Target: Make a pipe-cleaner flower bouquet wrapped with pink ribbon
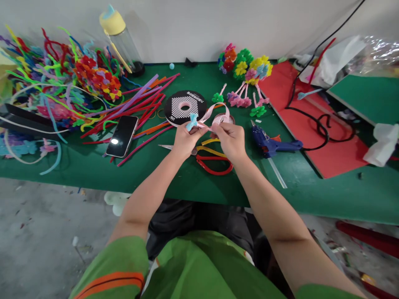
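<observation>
Both hands pinch shut above mid-worktop, near its front edge. Left hand (186, 141) grips a blue bow (191, 121). Right hand (231, 141) grips the ribbon (215, 109), stretched crosswise between them, equally near.

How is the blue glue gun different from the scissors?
The glue gun is blue; the scissors have red and yellow handles. The glue gun lies uncovered, right of the right hand; the scissors are partly hidden under it and the left hand. Both lie on the table.
</observation>
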Motion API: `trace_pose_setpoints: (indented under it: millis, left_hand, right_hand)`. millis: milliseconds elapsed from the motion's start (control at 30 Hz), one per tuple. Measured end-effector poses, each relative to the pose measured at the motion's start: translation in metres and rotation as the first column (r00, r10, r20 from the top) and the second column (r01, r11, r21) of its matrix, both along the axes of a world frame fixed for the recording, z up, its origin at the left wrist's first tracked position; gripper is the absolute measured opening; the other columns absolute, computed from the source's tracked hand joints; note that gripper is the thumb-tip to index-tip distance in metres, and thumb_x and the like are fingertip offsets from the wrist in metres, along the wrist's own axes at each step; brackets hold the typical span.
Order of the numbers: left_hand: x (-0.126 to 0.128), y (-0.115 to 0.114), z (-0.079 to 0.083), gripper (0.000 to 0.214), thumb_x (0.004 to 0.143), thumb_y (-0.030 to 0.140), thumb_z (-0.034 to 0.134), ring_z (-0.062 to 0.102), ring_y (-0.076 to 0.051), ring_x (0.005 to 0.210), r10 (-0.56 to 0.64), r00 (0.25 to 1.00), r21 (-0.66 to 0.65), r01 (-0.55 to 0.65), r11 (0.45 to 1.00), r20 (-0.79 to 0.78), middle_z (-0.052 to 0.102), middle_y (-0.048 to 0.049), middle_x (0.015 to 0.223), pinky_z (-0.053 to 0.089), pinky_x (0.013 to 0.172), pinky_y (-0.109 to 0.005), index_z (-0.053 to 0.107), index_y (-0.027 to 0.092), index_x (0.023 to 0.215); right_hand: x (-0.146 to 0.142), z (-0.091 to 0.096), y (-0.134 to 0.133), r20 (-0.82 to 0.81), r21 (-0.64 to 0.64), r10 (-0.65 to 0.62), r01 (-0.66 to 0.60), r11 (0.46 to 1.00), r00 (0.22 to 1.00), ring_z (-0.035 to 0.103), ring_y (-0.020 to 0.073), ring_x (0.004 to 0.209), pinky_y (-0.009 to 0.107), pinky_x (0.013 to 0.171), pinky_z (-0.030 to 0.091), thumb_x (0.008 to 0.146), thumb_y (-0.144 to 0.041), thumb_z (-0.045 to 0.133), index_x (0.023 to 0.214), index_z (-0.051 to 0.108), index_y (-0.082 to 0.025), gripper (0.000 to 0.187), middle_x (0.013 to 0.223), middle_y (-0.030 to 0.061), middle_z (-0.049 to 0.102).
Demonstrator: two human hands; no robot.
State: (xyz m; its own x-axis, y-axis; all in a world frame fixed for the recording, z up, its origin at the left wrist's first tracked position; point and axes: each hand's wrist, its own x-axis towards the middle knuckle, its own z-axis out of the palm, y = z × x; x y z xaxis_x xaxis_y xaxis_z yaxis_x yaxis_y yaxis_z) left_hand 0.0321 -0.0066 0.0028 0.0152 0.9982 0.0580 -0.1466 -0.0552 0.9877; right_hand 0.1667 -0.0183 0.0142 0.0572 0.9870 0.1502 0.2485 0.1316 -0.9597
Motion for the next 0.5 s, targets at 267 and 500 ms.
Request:
trace_pose_setpoints:
  millis: [267,500]
  left_hand:
    - [-0.0016,-0.0010,-0.0019,0.018,0.066,0.033,0.075,0.061,-0.009,0.058,-0.067,0.996,0.099,0.061,0.993,0.056,0.064,0.0032,0.062,0.052,0.063,-0.028,0.064,0.018,0.068]
    - [-0.0048,0.0018,-0.0070,0.016,0.069,0.034,0.073,0.059,-0.009,0.061,-0.119,0.993,0.135,0.116,0.984,0.019,0.063,0.0022,0.063,0.051,0.067,-0.027,0.065,0.019,0.068]
  right_hand:
    - [0.0007,0.0010,0.0060,-0.549,-0.309,0.098,-0.311,0.899,0.830,0.047,0.0072,0.044,0.023,0.045,0.036,0.069,-0.035,0.069,0.055,0.064,-0.016,0.024,0.048,-0.0005,0.056]
    - [0.0020,0.0040,0.0066,-0.699,-0.403,0.118,-0.525,0.750,0.705,0.043,0.0045,0.044,0.020,0.044,0.034,0.072,-0.033,0.071,0.059,0.061,-0.014,0.025,0.046,-0.0041,0.048]
